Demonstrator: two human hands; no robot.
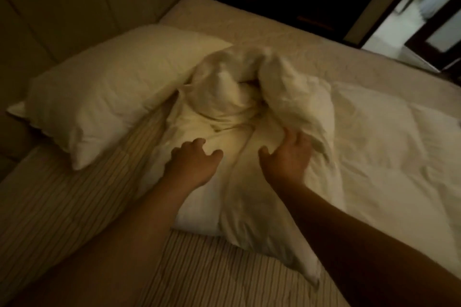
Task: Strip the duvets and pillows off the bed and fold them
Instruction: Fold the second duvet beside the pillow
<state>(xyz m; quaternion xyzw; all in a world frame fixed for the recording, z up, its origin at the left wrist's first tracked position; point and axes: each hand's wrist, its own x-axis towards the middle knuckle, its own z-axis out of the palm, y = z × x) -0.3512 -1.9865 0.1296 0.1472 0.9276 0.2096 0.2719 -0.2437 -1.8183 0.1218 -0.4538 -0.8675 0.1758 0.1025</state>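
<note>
On the bed (74, 207), with its striped sheet, a crumpled pillow (239, 132) lies in the middle, its far end bunched and raised. Both hands rest on it: the left hand (193, 166) lies with loosely curled fingers, gripping nothing; the right hand (289, 157) lies spread against a fold. A second pillow (104, 90) lies at the left, a white duvet (389, 144) at the right.

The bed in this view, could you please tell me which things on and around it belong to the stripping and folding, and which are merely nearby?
Job: crumpled pillow under the left hand and right hand; second pillow; white duvet.

Nearby: striped sheet, headboard, glazed door.
</note>
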